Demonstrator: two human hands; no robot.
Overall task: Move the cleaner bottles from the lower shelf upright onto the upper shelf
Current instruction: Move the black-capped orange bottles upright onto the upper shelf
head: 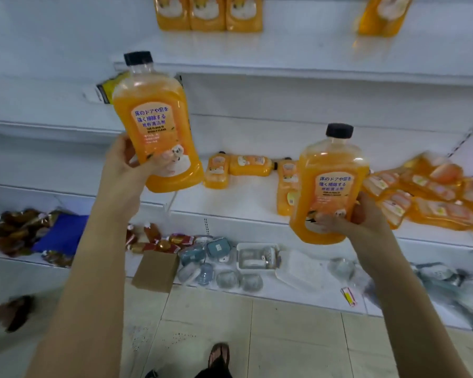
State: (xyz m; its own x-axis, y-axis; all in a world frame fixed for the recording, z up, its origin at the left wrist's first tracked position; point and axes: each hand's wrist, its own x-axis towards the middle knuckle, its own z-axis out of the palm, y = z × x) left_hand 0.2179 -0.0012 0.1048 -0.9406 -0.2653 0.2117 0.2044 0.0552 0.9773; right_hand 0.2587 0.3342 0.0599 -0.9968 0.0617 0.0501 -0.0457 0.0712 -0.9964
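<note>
My left hand point(131, 167) grips the base of an orange cleaner bottle point(153, 115) with a black cap, held nearly upright just below the upper shelf's front edge point(298, 69). My right hand point(361, 216) holds a second orange bottle point(331, 181) upright in front of the lower shelf point(243, 203). Several more orange bottles lie flat on the lower shelf: a few in the middle point(246, 166) and a pile at the right point(432, 195). Three bottles point(208, 12) stand on the upper shelf, with another one point(382, 15) further right.
The bottom shelf holds brown packets point(19, 230), a blue cloth point(60, 233), a cardboard box point(156, 271) and clear plastic containers point(230, 266). Tiled floor lies below, with my sandalled foot point(219, 356) and another person's foot point(17, 312) at left.
</note>
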